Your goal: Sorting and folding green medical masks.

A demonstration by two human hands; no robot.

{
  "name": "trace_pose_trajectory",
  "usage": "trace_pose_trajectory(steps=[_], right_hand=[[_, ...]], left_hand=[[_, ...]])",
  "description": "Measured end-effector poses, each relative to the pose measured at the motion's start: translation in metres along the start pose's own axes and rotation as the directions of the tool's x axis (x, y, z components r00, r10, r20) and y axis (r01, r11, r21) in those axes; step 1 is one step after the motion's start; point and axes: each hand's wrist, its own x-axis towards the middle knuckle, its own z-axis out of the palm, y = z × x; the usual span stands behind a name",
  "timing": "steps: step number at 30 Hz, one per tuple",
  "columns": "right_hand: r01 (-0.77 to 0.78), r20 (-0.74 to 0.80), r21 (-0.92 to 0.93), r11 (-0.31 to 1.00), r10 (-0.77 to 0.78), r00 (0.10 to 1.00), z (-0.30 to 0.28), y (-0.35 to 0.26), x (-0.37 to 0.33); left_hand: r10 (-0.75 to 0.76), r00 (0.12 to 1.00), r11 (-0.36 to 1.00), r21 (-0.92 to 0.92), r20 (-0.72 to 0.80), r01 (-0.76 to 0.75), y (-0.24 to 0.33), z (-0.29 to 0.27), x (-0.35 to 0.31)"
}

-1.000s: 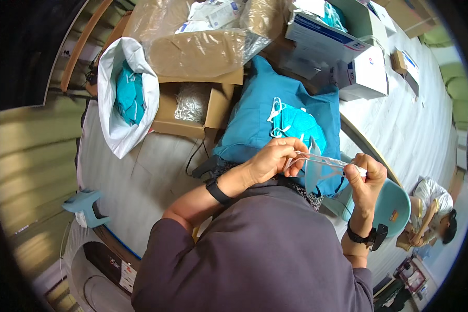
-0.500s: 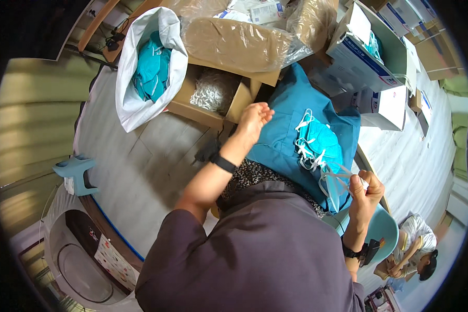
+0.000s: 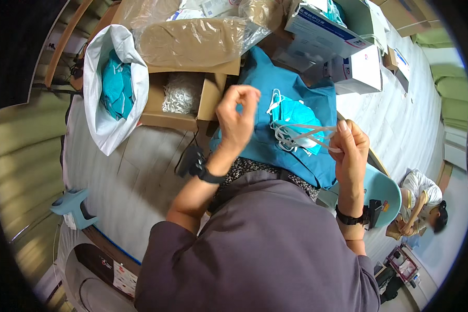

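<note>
Moved off the white straps (image 3: 320,127) since a second ago, the left grip (image 3: 236,118) curls loosely, contents unclear, at the blue cloth (image 3: 265,75)'s left edge, while the right grip (image 3: 351,145), at its right, pinches those straps, teal masks (image 3: 298,111) upon it probably light, soft, best taken strap-first.

A person (image 3: 418,193) in a white top sits at the right of a curtained room.
Green curtains (image 3: 28,151) line the left side, near a light-blue plastic stool (image 3: 73,204) on the grey floor (image 3: 140,171); a rounded grey shell (image 3: 94,283) at lower left, bent by the lens edge, may be a chair, and a reddish-framed rack (image 3: 403,262) stands near the person.
</note>
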Motion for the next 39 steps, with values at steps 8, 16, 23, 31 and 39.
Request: trace_pose_trajectory(steps=[8,16,23,31,39], right_hand=[[0.001,0.004,0.143,0.990,-0.002,1.000,0.009,-0.004,0.006],[0.003,0.075,0.252,0.968,-0.023,0.997,0.002,-0.008,-0.004],[-0.049,0.173,0.258,0.965,0.004,0.985,0.004,-0.010,-0.005],[-0.057,0.226,0.310,0.949,-0.015,0.974,0.008,-0.016,-0.003],[0.079,0.145,0.332,0.940,-0.133,0.981,-0.012,-0.019,0.010]], left_hand=[[0.526,0.673,0.791,-0.007,0.520,-0.612,0.043,0.048,-0.057],[0.084,0.889,0.937,0.268,0.450,-0.224,0.033,0.061,-0.052],[0.184,0.898,0.898,0.304,0.399,-0.319,0.034,0.062,-0.031],[0.268,0.893,0.877,0.292,0.361,-0.381,0.033,0.079,-0.028],[0.167,0.855,0.935,0.196,0.491,-0.295,0.017,0.071,-0.026]])
